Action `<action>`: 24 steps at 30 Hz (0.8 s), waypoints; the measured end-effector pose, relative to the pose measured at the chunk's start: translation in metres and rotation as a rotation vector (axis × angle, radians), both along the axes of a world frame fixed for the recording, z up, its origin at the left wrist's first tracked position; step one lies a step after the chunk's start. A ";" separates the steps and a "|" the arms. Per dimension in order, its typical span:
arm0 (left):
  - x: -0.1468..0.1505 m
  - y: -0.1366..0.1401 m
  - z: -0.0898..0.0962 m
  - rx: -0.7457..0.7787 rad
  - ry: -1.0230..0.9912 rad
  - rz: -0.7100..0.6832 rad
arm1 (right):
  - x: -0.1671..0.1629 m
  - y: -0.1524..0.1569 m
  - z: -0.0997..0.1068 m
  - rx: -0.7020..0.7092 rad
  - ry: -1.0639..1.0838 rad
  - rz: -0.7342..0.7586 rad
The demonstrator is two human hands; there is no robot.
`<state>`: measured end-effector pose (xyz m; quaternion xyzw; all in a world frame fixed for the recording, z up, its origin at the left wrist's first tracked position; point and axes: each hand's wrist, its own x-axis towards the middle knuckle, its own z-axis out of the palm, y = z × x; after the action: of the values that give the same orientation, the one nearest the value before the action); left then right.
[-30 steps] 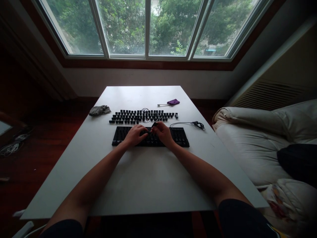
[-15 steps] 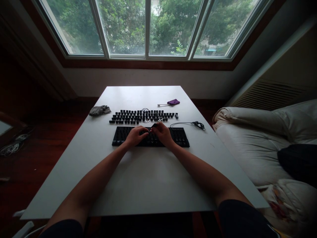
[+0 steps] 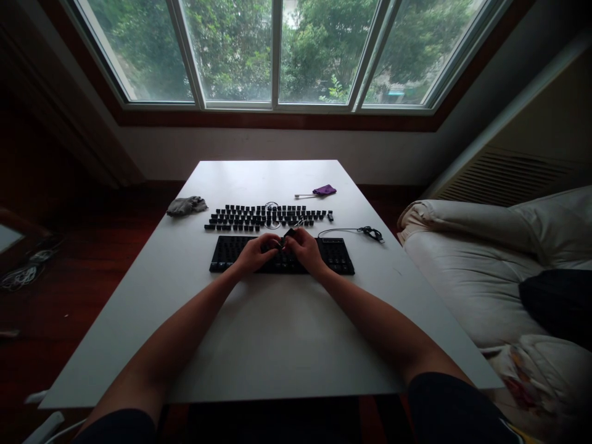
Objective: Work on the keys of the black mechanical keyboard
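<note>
A black keyboard (image 3: 335, 256) lies flat on the white table (image 3: 277, 333), many of its keycaps off. Over its middle, my right hand (image 3: 303, 246) is closed around a wire keycap puller (image 3: 290, 233) with a dark handle; thin wires stick out behind the fingers. My left hand (image 3: 254, 253) meets it from the left, thumb and fingers pinched near the puller's end. What the left fingertips hold is too small to make out. Behind the keyboard, loose black keycaps (image 3: 250, 219) stand in rows.
A crumpled grey cloth (image 3: 186, 206) lies at the table's left edge. Farther back are a purple pouch (image 3: 324, 190) and a thin white-tipped stick (image 3: 303, 196). The keyboard's coiled cable (image 3: 370, 234) rests to the right. A pale sofa (image 3: 462, 271) stands beside the table.
The puller's dark handle has tilted slightly between my hands, and the right fingers have shifted a little. Everything else stays in place.
</note>
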<state>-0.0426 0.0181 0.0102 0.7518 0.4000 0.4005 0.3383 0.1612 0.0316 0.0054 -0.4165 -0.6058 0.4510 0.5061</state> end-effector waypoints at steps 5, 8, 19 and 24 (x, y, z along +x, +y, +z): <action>0.004 -0.005 0.001 0.037 0.021 0.038 | 0.000 0.002 -0.001 -0.029 0.006 -0.005; 0.006 -0.008 0.005 0.112 0.114 0.069 | -0.001 0.002 -0.002 -0.032 0.009 0.007; -0.003 -0.004 0.015 0.244 0.342 -0.060 | 0.002 0.005 -0.003 -0.160 0.074 0.115; -0.003 -0.004 0.012 0.265 0.276 -0.089 | 0.004 0.005 0.000 -0.234 0.099 0.168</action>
<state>-0.0452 0.0146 0.0218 0.8544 0.3529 0.3275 0.1957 0.1652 0.0371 0.0058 -0.3977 -0.5560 0.5793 0.4439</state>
